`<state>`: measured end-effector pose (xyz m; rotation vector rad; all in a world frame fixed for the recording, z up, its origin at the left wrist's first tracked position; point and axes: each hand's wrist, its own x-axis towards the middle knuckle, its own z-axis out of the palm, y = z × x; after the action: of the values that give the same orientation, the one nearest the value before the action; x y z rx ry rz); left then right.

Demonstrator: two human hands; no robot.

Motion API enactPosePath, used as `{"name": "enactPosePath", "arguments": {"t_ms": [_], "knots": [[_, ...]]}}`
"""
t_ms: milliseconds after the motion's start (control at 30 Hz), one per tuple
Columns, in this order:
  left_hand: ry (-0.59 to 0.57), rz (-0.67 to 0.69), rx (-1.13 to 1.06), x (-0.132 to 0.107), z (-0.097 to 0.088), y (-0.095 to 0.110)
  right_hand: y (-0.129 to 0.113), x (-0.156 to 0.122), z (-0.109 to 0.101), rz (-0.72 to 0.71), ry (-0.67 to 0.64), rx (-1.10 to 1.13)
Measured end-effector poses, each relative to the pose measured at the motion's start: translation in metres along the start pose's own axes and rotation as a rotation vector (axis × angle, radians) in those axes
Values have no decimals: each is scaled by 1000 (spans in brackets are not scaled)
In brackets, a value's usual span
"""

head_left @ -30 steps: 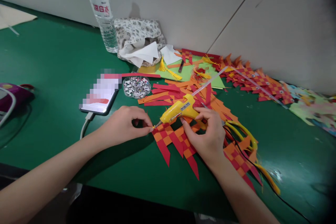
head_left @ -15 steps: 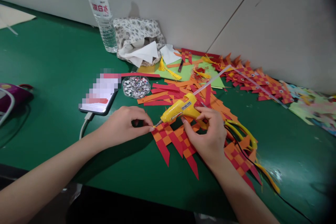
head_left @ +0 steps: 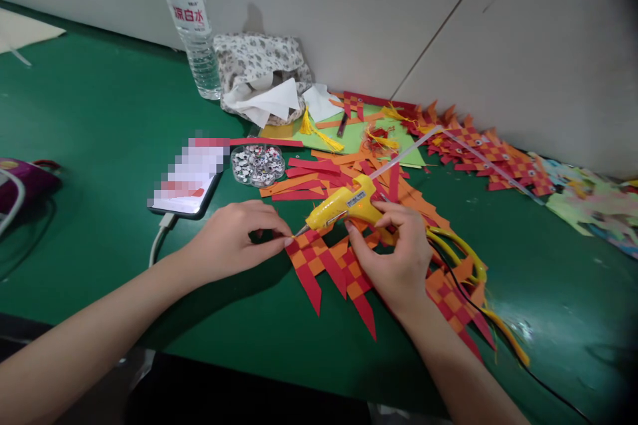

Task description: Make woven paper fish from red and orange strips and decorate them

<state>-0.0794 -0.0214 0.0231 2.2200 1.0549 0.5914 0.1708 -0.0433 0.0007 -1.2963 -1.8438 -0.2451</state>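
A woven red-and-orange paper piece (head_left: pixel 326 264) lies on the green table (head_left: pixel 100 133) in front of me. My left hand (head_left: pixel 234 239) pinches its upper left corner with thumb and forefinger. My right hand (head_left: pixel 396 259) is wrapped round the handle of a yellow glue gun (head_left: pixel 343 204). The gun's nozzle points left and down, right at the corner that the left fingers pinch. A clear glue stick (head_left: pixel 406 153) juts from the back of the gun.
A phone (head_left: pixel 187 176) on a cable and a dish of googly eyes (head_left: pixel 258 165) lie behind my left hand. Loose paper strips (head_left: pixel 319 176), yellow scissors (head_left: pixel 458 252), finished woven pieces (head_left: pixel 488 156), a water bottle (head_left: pixel 192 20) and a fabric pouch (head_left: pixel 259 70) stand further back by the wall.
Almost nothing: both hands keep their grips, and the glue gun's nozzle stays at the pinched corner. The view has drifted slightly.
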Motion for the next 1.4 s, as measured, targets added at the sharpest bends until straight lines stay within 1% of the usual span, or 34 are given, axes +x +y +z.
{"name": "enactPosePath", "arguments": {"t_ms": [133, 267, 533, 667, 833, 933, 1167, 1400], "knots": [[-6, 3, -17, 0, 0, 0, -1, 0, 0, 2, 12, 12], [-6, -25, -58, 1, 0, 1, -1, 0, 0, 20, 14, 23], [29, -58, -165, 0, 0, 4, -1, -3, 2, 170, -16, 104], [42, -112, -238, 1, 2, 6, -1, -3, 2, 216, -18, 132], [29, -188, -378, 2, 5, 4, -1, -4, 3, 300, -45, 207], [27, -214, -432, 3, 6, 3, -1, -5, 4, 320, -50, 233], [20, -224, -441, 2, 5, 3, -4, -6, 6, 324, -61, 270], [20, -255, -433, 2, 7, 2, -1, -3, 2, 360, 0, 246]]}}
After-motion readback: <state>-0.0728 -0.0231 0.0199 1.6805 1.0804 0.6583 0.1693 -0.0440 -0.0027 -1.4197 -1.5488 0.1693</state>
